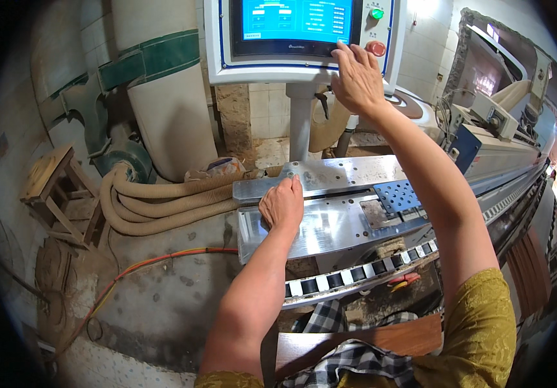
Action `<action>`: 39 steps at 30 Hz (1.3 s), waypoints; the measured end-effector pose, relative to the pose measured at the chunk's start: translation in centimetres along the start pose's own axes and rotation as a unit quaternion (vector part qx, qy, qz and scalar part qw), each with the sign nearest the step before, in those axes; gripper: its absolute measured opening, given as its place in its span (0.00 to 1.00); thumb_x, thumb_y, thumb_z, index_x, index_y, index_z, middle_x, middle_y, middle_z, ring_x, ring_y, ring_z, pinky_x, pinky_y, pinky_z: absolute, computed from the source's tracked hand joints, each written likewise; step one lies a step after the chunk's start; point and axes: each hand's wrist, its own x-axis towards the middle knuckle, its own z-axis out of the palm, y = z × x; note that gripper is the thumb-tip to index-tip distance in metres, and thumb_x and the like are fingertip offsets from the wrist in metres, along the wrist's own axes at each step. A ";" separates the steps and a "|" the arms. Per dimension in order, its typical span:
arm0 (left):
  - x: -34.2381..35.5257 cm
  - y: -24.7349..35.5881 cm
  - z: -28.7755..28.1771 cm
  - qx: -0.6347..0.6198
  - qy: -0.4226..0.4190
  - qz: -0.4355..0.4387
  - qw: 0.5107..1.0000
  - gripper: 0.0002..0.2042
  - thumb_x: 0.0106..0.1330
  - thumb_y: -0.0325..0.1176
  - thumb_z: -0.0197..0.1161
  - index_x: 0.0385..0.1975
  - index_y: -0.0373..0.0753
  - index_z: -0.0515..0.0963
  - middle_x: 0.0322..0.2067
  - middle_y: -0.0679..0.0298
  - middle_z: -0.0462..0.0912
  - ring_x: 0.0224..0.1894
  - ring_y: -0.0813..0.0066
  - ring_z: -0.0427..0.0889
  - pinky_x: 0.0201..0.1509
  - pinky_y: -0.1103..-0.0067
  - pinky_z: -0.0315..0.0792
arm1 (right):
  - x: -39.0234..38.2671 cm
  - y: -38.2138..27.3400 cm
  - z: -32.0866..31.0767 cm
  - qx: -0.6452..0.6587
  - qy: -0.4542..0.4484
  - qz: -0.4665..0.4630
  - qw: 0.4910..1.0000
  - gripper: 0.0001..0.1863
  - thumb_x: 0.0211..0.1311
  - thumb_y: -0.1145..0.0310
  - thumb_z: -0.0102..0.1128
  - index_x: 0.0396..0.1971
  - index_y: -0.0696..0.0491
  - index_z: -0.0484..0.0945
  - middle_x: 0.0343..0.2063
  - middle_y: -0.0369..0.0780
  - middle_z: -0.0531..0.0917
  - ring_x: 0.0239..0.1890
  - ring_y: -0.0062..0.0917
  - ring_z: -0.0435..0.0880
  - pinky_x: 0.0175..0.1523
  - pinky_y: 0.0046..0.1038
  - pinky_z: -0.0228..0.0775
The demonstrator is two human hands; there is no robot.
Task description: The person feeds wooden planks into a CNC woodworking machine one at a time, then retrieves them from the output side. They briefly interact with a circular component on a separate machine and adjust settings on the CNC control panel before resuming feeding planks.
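Observation:
My right hand [359, 79] is raised to the control panel [252, 76], its fingers stretched out and holding nothing. Its fingertips meet the lower right corner of the lit blue touchscreen [298, 19], just left of a red push button [375, 48]. Lower down, my left hand [282, 204] rests closed on the silver metal machine bed [324, 229], near the slot between its two plates. Its curled fingers hide whatever may be inside them. A blue perforated plate [397, 196] lies on the bed to the right of that hand.
A row of black-and-white rollers [356, 275] runs along the bed's near side, with a brown board [375, 339] below. Ribbed hoses [162, 205] lead left to a green blower [123, 161]. A wooden stool [58, 194] stands at left, and an orange cable [155, 260] crosses the floor.

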 end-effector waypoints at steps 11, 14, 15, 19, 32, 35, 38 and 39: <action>0.0 0.4 -0.3 0.002 -0.008 -0.009 1.000 0.19 0.65 0.46 0.51 0.19 0.37 0.75 0.20 0.50 0.77 0.26 0.48 0.77 0.29 0.60 0.66 | 4.3 -3.6 0.2 0.018 -0.012 -0.017 1.000 0.22 0.50 0.68 0.55 0.47 0.56 0.68 0.55 0.44 0.70 0.58 0.38 0.64 0.62 0.39 0.51; -0.1 0.3 -0.3 -0.001 -0.005 -0.006 1.000 0.19 0.64 0.46 0.51 0.18 0.37 0.75 0.19 0.50 0.77 0.26 0.48 0.77 0.29 0.60 0.66 | 1.3 -1.8 0.4 0.016 -0.047 0.008 0.999 0.22 0.50 0.69 0.51 0.48 0.58 0.68 0.55 0.45 0.70 0.59 0.38 0.64 0.62 0.38 0.51; 0.0 0.2 -0.2 0.002 -0.005 -0.006 1.000 0.19 0.64 0.46 0.51 0.18 0.37 0.75 0.19 0.50 0.77 0.25 0.49 0.77 0.29 0.61 0.66 | 0.5 -1.0 0.6 -0.003 -0.064 0.016 0.998 0.22 0.50 0.69 0.49 0.48 0.58 0.68 0.55 0.46 0.69 0.59 0.38 0.64 0.62 0.38 0.51; -0.1 0.3 -0.2 0.021 -0.017 -0.005 1.000 0.17 0.64 0.44 0.52 0.20 0.38 0.77 0.19 0.52 0.78 0.25 0.53 0.78 0.31 0.62 0.68 | -0.5 0.7 1.1 -0.026 0.025 0.003 0.999 0.18 0.47 0.71 0.49 0.42 0.58 0.69 0.53 0.47 0.71 0.53 0.36 0.67 0.57 0.37 0.53; -0.1 0.3 -0.3 0.015 -0.023 -0.015 1.000 0.18 0.64 0.45 0.51 0.20 0.38 0.76 0.19 0.52 0.78 0.27 0.53 0.78 0.31 0.62 0.68 | 2.3 -2.5 0.8 0.025 -0.038 -0.036 0.998 0.22 0.47 0.69 0.56 0.45 0.58 0.69 0.55 0.43 0.70 0.58 0.34 0.64 0.61 0.35 0.52; 0.0 0.3 -0.4 0.010 -0.017 -0.013 1.000 0.19 0.65 0.45 0.51 0.19 0.38 0.75 0.19 0.52 0.78 0.26 0.52 0.77 0.30 0.62 0.67 | 3.3 -3.5 2.0 0.037 0.021 -0.055 0.998 0.16 0.48 0.71 0.49 0.39 0.56 0.70 0.52 0.45 0.72 0.53 0.35 0.68 0.57 0.37 0.55; -0.1 0.1 -0.3 -0.004 -0.005 -0.004 1.000 0.20 0.65 0.46 0.50 0.18 0.37 0.74 0.18 0.51 0.77 0.25 0.49 0.76 0.28 0.61 0.66 | 4.0 -3.8 2.5 0.032 -0.007 -0.042 0.999 0.18 0.48 0.70 0.51 0.42 0.56 0.69 0.54 0.44 0.71 0.54 0.36 0.67 0.58 0.37 0.54; -0.1 0.2 -0.2 -0.003 -0.002 -0.001 1.000 0.20 0.65 0.46 0.50 0.18 0.37 0.74 0.18 0.51 0.77 0.25 0.49 0.76 0.28 0.61 0.66 | 4.2 -3.5 2.5 0.027 -0.030 -0.034 0.999 0.20 0.47 0.69 0.54 0.44 0.57 0.69 0.55 0.44 0.70 0.55 0.36 0.66 0.59 0.37 0.54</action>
